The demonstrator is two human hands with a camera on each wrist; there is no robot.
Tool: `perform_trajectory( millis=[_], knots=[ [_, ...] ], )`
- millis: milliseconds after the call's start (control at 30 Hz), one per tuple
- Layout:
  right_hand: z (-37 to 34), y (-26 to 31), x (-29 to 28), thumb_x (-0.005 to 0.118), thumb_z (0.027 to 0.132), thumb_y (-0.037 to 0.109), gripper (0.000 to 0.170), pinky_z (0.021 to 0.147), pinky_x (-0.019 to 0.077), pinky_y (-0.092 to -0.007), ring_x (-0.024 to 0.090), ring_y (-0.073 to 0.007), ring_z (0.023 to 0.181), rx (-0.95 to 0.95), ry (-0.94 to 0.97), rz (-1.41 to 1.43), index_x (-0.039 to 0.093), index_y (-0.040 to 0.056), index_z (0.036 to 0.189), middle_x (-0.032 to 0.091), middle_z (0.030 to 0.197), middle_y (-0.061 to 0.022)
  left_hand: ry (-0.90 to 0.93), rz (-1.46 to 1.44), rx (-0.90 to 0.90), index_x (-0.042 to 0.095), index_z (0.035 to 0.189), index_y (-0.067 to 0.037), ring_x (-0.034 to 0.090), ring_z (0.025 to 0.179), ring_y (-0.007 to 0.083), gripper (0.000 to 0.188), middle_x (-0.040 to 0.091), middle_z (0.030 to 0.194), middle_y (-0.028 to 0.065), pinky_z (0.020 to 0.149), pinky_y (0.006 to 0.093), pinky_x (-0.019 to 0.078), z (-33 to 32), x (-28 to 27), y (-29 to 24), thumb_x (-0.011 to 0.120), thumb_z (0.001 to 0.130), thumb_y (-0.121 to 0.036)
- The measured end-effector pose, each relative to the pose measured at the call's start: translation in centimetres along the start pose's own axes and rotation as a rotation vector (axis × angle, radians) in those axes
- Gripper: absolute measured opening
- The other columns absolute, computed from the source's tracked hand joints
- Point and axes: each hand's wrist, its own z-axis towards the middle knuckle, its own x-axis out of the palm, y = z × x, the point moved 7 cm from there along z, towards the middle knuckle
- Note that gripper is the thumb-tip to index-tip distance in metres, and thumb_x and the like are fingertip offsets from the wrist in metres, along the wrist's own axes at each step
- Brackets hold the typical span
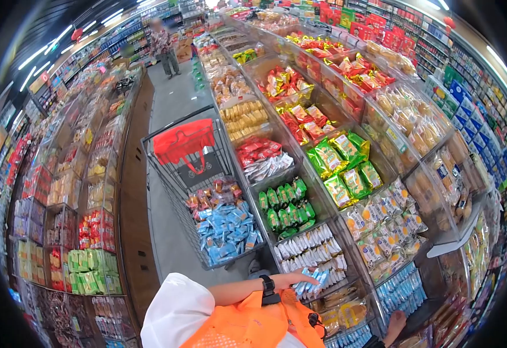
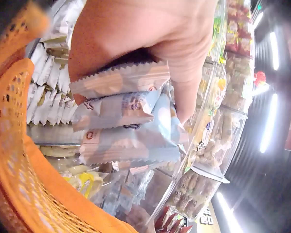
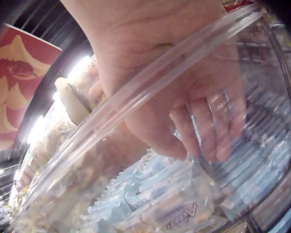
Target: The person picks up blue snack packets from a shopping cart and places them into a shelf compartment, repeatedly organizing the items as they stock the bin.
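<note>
My left hand (image 1: 288, 280) grips several light-blue snack packets (image 1: 321, 282), held over the bin of white packets (image 1: 314, 249). In the left wrist view the stacked packets show their crimped ends below the palm. On the right, my right hand (image 1: 395, 325) reaches down into a clear bin of the same kind of blue packets (image 1: 401, 290). The right wrist view shows its fingers (image 3: 208, 131) pointing downward behind the clear plastic rim (image 3: 150, 92), loosely bent, fingertips right at the row of packets.
A shopping cart (image 1: 190, 175) with a red seat flap (image 1: 169, 145) stands left of the bins, loaded with blue packets (image 1: 227, 232) and reddish ones (image 1: 213, 194). Bins of green packets (image 1: 285, 206) lie ahead. Another shelf row (image 1: 99, 226) lines the aisle's left; a person (image 1: 163, 46) stands far ahead.
</note>
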Motion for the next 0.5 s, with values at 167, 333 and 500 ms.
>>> perform_trajectory(
  millis=[167, 333, 500],
  knots=[
    [-2.0, 3.8, -0.9, 0.064, 0.082, 0.004, 0.015, 0.063, 0.052, -0.0355, 0.065, -0.0228, 0.069, -0.118, -0.069, -0.097, 0.068, -0.0035, 0.095, 0.068, 0.08, -0.014, -0.013, -0.026, 0.034, 0.032, 0.142, -0.009, 0.069, 0.076, 0.0163, 0.08, 0.065, 0.106, 0.0109, 0.056, 0.0302, 0.0547, -1.1, -0.7, 0.5, 0.082, 0.082, -0.021],
    [-4.1, 10.8, -3.6, 0.058, 0.085, -0.004, 0.016, 0.073, 0.0508, -0.0351, 0.064, -0.0253, 0.083, -0.247, -0.202, -0.017, 0.063, -0.003, 0.1, 0.065, 0.09, -0.0132, 0.025, -0.064, 0.038, 0.035, 0.141, -0.011, 0.07, 0.071, 0.0175, 0.078, 0.066, 0.104, 0.0111, 0.053, 0.0312, 0.0548, -1.5, -1.0, 0.7, 0.084, 0.08, -0.019],
    [-12.1, 27.5, -1.7, 0.056, 0.086, -0.005, 0.022, 0.078, 0.0485, -0.0329, 0.061, -0.0207, 0.089, -0.472, -0.125, 0.037, 0.06, -0.0006, 0.108, 0.062, 0.097, -0.0098, -0.062, 0.147, 0.023, 0.043, 0.137, -0.018, 0.055, 0.115, 0.0198, 0.08, 0.052, 0.131, 0.0105, 0.078, 0.0398, 0.0476, -2.9, -2.4, 0.7, 0.086, 0.073, -0.04]
  ],
)
